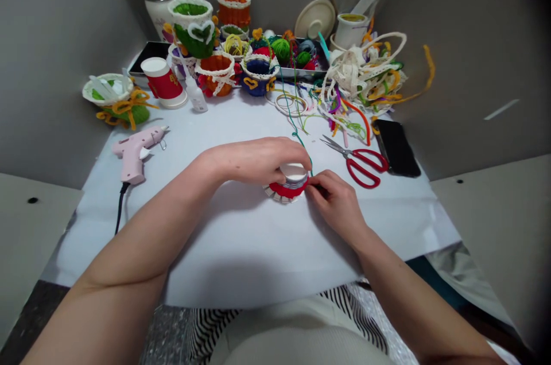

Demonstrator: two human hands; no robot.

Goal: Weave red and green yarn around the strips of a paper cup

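A small white paper cup (293,173) with a red band (287,189) and a pleated white lace base (275,194) sits on the white sheet (258,261) in front of me. My left hand (258,161) grips the cup from above, its fingers curling over the rim. My right hand (333,201) pinches the cup's right edge between finger and thumb. A thin green cord (294,118) runs from the cup up toward the back. The fingers hide part of the band.
A pink hot glue gun (133,152) lies to the left, its black cord trailing toward the front edge. Red-handled scissors (359,161) and a black phone (396,148) lie to the right. Behind are tangled lace and pipe cleaners (361,81), several decorated cups, and a tray of yarn balls (282,50).
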